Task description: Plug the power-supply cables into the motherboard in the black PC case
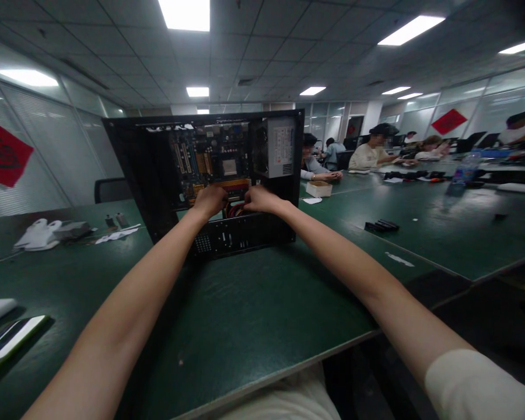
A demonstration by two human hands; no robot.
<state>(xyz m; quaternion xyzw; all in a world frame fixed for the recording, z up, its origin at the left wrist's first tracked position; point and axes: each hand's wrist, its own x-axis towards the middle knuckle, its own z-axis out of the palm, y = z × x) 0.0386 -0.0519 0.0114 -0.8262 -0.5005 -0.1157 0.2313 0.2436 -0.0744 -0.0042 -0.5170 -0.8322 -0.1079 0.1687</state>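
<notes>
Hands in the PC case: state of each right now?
Left hand: fingers curled at the cables; grip can't be told.
Right hand: curled beside them; can't tell if it's holding any.

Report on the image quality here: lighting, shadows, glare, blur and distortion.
Head view: the nearest ceiling light is blown out to white; the green table has a soft sheen, darker near the base of the computer case; the scene stretches toward the edges; detail at the left hand and right hand is soft; the bottle looks blurred.
</notes>
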